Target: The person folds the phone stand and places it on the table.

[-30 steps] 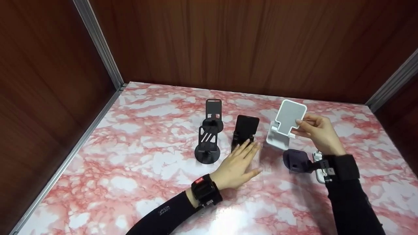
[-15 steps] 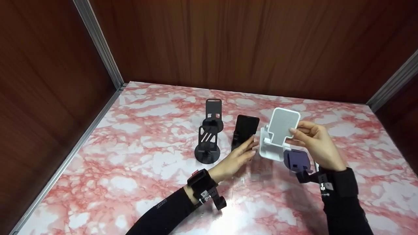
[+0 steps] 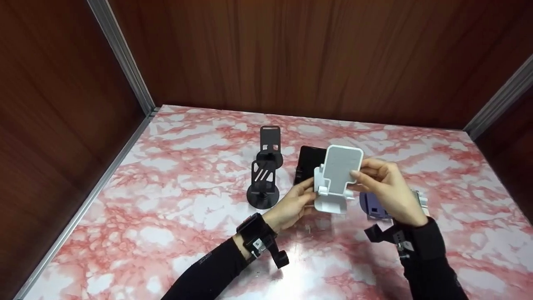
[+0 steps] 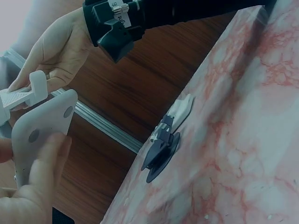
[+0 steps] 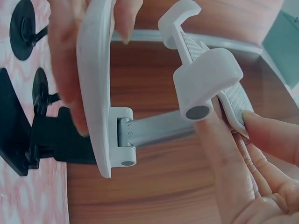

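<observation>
A white phone stand (image 3: 343,166) with a grey pad is held up above the marbled table by both hands. My left hand (image 3: 288,210) grips its base, with the thumb on one face; in the left wrist view the base's underside (image 4: 44,122) shows round feet. My right hand (image 3: 395,193) pinches the edge of the upper plate between thumb and fingers. A metal arm (image 5: 159,129) joins base and plate in the right wrist view. Just behind the stand is a black phone stand (image 3: 309,160), partly hidden by it and by my left hand.
Two black round-based stands, the front one (image 3: 263,179) and the rear one (image 3: 270,141), stand left of the hands. A purple stand (image 3: 372,204) and a white object (image 3: 422,200) sit beneath and behind my right hand. Wood-patterned walls (image 3: 291,54) border the table.
The white phone stand has moved left and toward me in my right hand. My left hand has left the black phone stand and taken hold of the white stand's base.
</observation>
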Demonstrator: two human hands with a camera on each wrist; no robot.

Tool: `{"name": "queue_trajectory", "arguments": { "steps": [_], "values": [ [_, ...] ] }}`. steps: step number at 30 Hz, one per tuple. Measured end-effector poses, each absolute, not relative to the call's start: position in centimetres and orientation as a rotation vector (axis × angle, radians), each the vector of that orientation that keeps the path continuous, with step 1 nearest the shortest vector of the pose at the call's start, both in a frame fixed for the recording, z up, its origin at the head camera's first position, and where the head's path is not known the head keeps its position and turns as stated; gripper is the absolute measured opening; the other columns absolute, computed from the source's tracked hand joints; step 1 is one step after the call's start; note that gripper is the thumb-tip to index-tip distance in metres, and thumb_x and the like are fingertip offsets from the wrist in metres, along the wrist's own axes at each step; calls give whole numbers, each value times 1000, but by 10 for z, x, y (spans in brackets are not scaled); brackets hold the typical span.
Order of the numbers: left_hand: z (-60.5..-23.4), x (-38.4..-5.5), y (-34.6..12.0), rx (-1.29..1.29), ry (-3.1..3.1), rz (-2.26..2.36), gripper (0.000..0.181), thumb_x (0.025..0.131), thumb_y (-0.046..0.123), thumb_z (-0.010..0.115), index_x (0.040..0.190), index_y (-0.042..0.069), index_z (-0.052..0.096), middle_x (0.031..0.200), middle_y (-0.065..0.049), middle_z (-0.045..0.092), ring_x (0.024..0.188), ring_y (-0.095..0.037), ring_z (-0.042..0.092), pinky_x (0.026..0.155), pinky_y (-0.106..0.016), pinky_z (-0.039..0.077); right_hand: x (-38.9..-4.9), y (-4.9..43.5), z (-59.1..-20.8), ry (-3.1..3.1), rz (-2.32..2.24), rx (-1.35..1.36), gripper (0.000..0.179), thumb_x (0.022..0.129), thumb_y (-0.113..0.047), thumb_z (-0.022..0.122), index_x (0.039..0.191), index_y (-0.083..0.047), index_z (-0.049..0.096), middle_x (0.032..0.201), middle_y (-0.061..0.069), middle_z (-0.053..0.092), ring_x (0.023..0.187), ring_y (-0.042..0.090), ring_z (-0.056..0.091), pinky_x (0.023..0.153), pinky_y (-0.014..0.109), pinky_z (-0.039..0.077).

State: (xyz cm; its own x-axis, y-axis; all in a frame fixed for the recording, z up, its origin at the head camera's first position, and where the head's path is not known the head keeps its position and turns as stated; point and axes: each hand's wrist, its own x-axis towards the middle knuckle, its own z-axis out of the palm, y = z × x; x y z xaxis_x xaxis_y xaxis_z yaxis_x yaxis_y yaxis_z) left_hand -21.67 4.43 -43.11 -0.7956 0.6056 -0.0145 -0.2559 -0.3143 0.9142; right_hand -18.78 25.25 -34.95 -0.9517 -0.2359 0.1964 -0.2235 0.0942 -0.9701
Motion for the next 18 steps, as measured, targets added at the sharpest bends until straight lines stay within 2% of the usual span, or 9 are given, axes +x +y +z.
{"name": "queue_trajectory", "arguments": {
  "steps": [4, 13, 18],
  "values": [
    [-429, -218, 43, 443, 1412, 2146, 55, 92, -4, 35, 145, 2, 21, 136, -24, 46, 101, -22, 62, 91, -37, 53, -187, 249, -350, 2332, -2040, -489, 30, 89, -8, 59, 111, 12, 55, 94, 9, 71, 86, 22, 69, 79, 36, 57],
    [-429, -218, 44, 401, 1402, 2141, 52, 90, -4, 36, 141, -2, 28, 132, -24, 49, 97, -20, 63, 88, -36, 54, -189, 249, -350, 2383, -1993, -534, 28, 89, -10, 59, 110, 10, 57, 97, 8, 69, 88, 16, 68, 80, 35, 56],
    [-430, -217, 45, 390, 1390, 2155, 52, 90, -5, 34, 141, -4, 27, 130, -25, 49, 93, -16, 63, 84, -32, 56, -192, 247, -351, 2555, -1957, -430, 34, 86, -13, 65, 114, 2, 53, 102, 3, 66, 95, 13, 63, 79, 28, 57]
  ]
}}
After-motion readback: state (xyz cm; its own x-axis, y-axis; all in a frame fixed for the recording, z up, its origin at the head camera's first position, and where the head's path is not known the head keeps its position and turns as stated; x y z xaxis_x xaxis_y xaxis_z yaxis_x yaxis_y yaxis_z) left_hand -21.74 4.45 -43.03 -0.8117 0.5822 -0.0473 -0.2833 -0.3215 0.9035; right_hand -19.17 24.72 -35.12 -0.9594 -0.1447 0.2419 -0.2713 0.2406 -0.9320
